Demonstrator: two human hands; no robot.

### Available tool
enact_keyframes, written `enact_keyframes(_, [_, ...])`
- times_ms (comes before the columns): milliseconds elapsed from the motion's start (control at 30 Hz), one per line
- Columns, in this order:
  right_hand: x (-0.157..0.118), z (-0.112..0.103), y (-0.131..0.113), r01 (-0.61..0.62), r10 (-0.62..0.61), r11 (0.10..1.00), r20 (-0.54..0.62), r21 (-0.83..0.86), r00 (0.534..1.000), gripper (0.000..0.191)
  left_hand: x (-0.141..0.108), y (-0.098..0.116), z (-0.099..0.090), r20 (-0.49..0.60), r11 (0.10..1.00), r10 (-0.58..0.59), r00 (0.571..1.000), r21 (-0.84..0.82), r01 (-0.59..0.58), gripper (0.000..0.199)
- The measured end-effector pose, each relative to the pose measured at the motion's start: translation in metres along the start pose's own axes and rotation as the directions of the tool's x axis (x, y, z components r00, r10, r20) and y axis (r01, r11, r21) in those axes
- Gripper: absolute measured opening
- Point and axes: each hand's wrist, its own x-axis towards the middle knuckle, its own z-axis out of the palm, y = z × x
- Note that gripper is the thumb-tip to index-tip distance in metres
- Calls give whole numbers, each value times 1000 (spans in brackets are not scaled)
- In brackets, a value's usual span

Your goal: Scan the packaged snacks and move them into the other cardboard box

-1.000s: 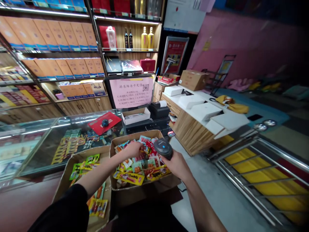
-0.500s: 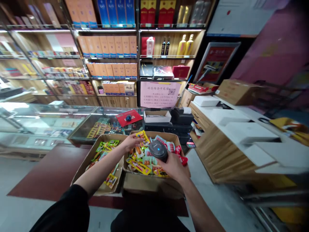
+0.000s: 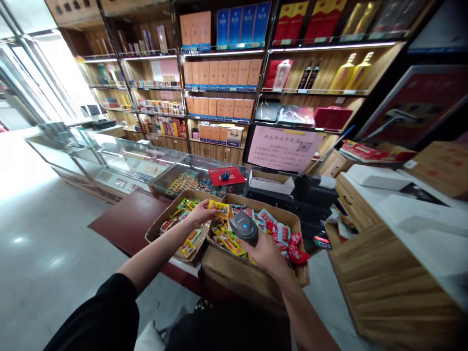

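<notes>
My left hand [image 3: 202, 214] pinches a yellow snack packet [image 3: 220, 209] by its left end, above the place where two cardboard boxes meet. A dark grey barcode scanner [image 3: 244, 227] is gripped in my right hand [image 3: 266, 252], its head pointing toward the packet and a small blue light lit on top. Beneath both hands stands the right cardboard box [image 3: 252, 199], holding many yellow, light blue and red snack packets. The left cardboard box [image 3: 155, 233] holds green and yellow packets, partly covered by my left forearm.
Behind the boxes runs a glass display counter [image 3: 164, 183] with a red envelope-like card [image 3: 227, 176] on it. A white open box [image 3: 271, 183] and a pink sign [image 3: 284, 149] stand behind. Wooden cabinets [image 3: 395, 278] flank the right; bottle shelves [image 3: 223, 90] line the back wall.
The view has swung left, so the scene sits further right. The yellow packet has been lifted clear of the pile and lies level in front of the scanner.
</notes>
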Motion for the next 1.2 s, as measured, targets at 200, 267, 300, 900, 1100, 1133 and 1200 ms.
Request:
enact_keyframes(200, [-5,-2,-3,7,-7,1000,13,-2,1000,33,-8,-1,1,0,1000,9,1000,10,-9,41])
enact_keyframes(267, [-6,-3,-4,0,0,1000,9,-8,1000,33,-7,-2,3,15,1000,1,1000,5,-1,43])
enact_keyframes(300, [-6,-3,-4,-1,1,1000,8,-9,1000,34,-7,-2,3,16,1000,1,1000,2,-1,44])
enact_keyframes(900, [29,3,27,-48,51,990,14,-130,999,40,-50,21,-132,-346,998,42,937,-30,-56,43])
enact_keyframes(1100, [22,-15,27,-136,122,977,-93,-162,988,39,-5,15,-97,-202,999,11,979,36,-4,43])
enact_keyframes(1133, [20,-19,27,-160,142,973,-117,-167,983,38,6,14,-86,-161,999,7,987,51,2,44])
enact_keyframes(1200, [14,-26,30,-216,190,962,-159,-169,969,37,26,11,-62,-65,997,-3,998,82,8,46])
